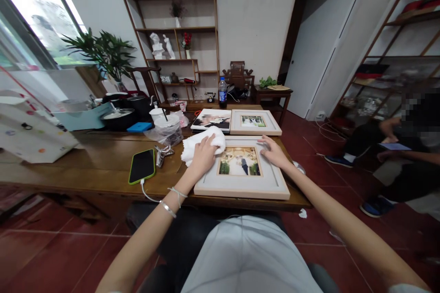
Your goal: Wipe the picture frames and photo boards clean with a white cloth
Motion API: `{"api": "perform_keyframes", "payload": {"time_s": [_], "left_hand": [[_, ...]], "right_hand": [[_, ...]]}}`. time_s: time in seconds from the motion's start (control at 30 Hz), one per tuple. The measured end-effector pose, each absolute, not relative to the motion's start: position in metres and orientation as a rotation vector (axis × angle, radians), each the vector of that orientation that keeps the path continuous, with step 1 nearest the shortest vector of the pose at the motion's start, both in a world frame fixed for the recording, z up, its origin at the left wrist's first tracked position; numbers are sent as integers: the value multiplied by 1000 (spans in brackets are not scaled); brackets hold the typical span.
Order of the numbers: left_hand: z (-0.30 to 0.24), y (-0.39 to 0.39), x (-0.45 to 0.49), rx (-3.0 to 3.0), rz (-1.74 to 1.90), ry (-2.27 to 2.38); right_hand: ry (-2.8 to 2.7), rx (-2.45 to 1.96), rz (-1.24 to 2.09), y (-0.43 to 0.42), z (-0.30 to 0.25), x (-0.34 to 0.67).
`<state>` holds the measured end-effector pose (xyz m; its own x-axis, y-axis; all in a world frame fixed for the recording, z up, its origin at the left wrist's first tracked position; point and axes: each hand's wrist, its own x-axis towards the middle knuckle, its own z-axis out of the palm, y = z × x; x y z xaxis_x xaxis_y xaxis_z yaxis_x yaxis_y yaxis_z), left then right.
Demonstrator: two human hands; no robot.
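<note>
A framed photo (240, 182) in a pale wooden frame lies flat on the wooden table (103, 169) in front of me. My left hand (202, 155) is closed on a white cloth (199, 143) that rests over the frame's upper left corner. My right hand (273, 151) lies open and flat on the frame's upper right part, fingers spread. Beyond it lie a second framed photo (255, 122) and an unframed photo print (212, 119).
A phone in a green case (142, 165) with a white cable lies left of the frame, beside a metal clip (162, 153). Cups, a plastic bag, pots and a water bottle (222, 92) crowd the table's back. Another person (405, 146) sits at right on the red floor.
</note>
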<state>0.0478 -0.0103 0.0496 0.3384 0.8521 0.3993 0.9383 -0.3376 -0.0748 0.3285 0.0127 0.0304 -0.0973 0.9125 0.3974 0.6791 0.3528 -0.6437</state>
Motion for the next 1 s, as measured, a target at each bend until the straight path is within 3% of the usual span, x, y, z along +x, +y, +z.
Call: {"api": "perform_keyframes", "payload": {"time_s": [0.37, 0.7, 1.0], "left_hand": [[39, -12, 46, -2270, -422, -1600], [60, 0, 44, -2249, -499, -1470], [74, 23, 63, -2467, -133, -1341]], "right_hand": [[-2073, -1007, 498, -37, 29, 339], [-2027, -1023, 503, -29, 20, 340], [-1975, -1052, 486, -31, 17, 337]]}}
